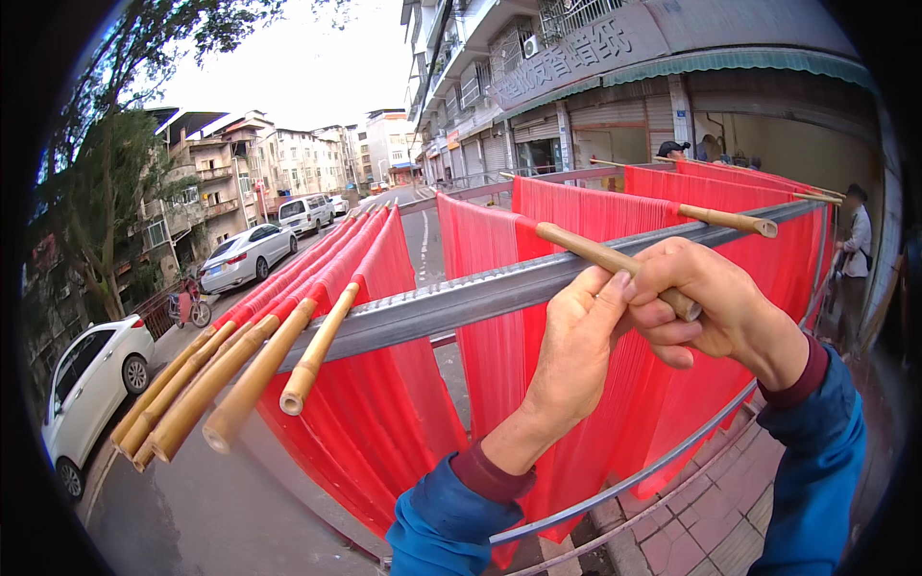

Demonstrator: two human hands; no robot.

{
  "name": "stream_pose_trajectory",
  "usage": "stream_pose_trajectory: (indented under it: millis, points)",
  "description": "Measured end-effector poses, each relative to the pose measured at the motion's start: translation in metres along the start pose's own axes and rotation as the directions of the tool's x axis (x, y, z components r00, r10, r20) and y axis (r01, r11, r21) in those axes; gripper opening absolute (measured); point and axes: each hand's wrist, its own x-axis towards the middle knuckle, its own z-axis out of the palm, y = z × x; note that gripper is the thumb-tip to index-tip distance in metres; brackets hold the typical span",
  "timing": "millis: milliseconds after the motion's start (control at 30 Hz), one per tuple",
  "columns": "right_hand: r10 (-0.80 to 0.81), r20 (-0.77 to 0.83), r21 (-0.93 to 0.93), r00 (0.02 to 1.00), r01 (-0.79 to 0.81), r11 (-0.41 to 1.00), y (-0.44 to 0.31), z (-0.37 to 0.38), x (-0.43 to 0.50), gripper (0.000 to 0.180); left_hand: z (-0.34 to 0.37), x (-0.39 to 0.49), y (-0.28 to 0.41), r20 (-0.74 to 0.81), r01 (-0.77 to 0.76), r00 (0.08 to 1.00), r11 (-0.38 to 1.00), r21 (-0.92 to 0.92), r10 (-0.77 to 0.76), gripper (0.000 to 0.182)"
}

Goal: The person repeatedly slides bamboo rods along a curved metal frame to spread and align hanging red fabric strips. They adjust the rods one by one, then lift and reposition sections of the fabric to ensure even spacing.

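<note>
Before me, a bamboo pole (573, 241) lies across a grey metal rail (446, 299), its near end pointing toward me. My right hand (695, 302) wraps around that end with curled fingers. Just left of it, my left hand (576, 345) also closes on the pole, its thumb pressed along the bamboo and touching my right fingers. Some left fingertips are hidden behind the pole. A curtain of fine red strands (490, 288) hangs from the pole beyond the rail. Another bamboo pole (727, 219) with red strands rests farther right.
Several bamboo poles (245, 374) bunch at the left, bearing hanging red strands (374, 425). A curved metal bar (648, 479) crosses low in front. Brick paving (691, 533) lies below right. Parked cars (101, 381) line the road. One person (856, 237) stands at right, another (673, 150) behind the strands.
</note>
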Motion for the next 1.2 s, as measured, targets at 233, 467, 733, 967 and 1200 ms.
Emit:
stream_pose_trajectory:
  millis: [233,467,733,967,1200]
  points:
    - [0.004,-0.011,-0.002,1.000,-0.004,1.000,-0.004,0.030,0.006,0.015,-0.010,-0.012,0.023,-0.004,0.003,1.000,0.999,0.032,-0.003,0.037]
    - [0.011,-0.022,0.051,1.000,-0.010,0.999,0.001,0.057,0.015,0.016,-0.024,-0.027,0.045,-0.024,0.026,0.999,0.999,0.025,-0.025,0.037]
    - [0.020,-0.038,0.039,0.999,-0.019,0.999,0.002,0.075,0.016,0.009,-0.027,-0.037,0.059,-0.030,0.061,0.998,0.997,0.048,-0.059,0.041]
    - [0.014,-0.033,0.035,0.999,-0.013,0.999,0.002,0.077,0.013,0.011,-0.021,-0.041,0.059,-0.076,0.022,0.997,0.998,0.061,-0.018,0.041]
    - [0.022,-0.025,-0.006,0.999,-0.022,1.000,0.002,0.077,0.015,0.012,-0.025,-0.043,0.060,-0.048,0.035,0.998,0.998,0.050,-0.033,0.044]
